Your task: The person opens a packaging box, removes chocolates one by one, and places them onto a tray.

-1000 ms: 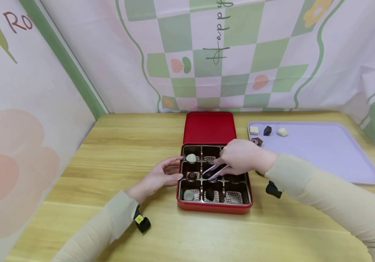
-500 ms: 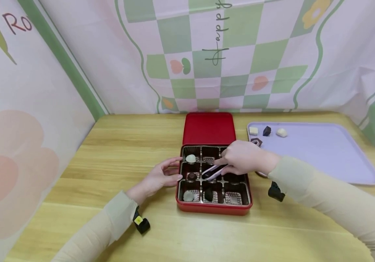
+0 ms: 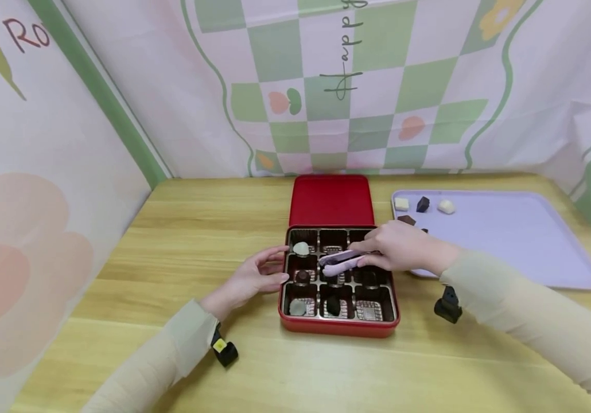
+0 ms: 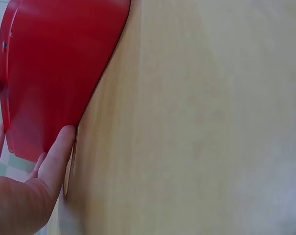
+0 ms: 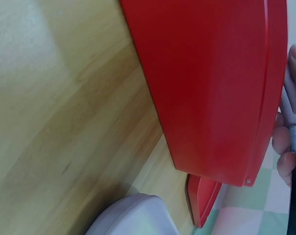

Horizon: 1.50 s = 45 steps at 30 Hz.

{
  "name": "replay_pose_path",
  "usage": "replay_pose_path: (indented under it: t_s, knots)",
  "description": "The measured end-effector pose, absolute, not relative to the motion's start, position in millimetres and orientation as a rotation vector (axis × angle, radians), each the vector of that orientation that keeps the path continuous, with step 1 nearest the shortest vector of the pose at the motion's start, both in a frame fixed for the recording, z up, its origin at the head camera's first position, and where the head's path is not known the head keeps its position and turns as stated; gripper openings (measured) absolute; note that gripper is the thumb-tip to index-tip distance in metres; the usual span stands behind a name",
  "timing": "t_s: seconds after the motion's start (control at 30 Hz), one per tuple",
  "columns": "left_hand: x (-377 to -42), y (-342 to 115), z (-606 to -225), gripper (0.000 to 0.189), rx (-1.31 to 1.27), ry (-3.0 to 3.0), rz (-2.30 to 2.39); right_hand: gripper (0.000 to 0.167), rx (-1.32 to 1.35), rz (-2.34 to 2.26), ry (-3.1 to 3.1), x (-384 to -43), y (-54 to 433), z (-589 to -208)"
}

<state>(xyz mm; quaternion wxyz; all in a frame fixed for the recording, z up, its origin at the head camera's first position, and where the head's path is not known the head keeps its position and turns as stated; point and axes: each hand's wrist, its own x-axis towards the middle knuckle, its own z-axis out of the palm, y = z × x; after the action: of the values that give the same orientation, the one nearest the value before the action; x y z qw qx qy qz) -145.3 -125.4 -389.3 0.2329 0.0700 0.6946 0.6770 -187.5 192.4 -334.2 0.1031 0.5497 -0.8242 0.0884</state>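
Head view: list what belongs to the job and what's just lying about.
Likely in use:
right hand pinching tongs
left hand touching red box
purple tray with chocolates

Apparently just there:
red lid behind the box
patterned cloth

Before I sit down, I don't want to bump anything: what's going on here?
A person's right hand holds purple tongs over the middle of an open red box with compartments, while the left hand touches the box's left side. Small dark and white pieces sit in some compartments; more pieces lie toward the left end of the purple tray on the right.
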Motion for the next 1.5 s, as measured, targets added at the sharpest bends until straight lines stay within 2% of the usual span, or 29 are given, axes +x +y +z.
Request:
replay_pose_path:
  t_s: [0.93, 1.03, 1.5]
  knots:
    - [-147.9, -121.6, -389.4, 0.066, 0.180, 1.908, 1.854, 0.033, 1.383, 0.434, -2.365, -184.6, 230.8, -337.0]
    - [-148.3, -122.0, -389.8, 0.066, 0.176, 1.909, 1.859, 0.037, 1.379, 0.432, -2.341, -186.1, 238.1, -339.3]
    - [-147.1, -123.5, -389.4, 0.066, 0.183, 1.907, 1.862, 0.040, 1.234, 0.351, -2.368, -182.4, 266.8, -344.4]
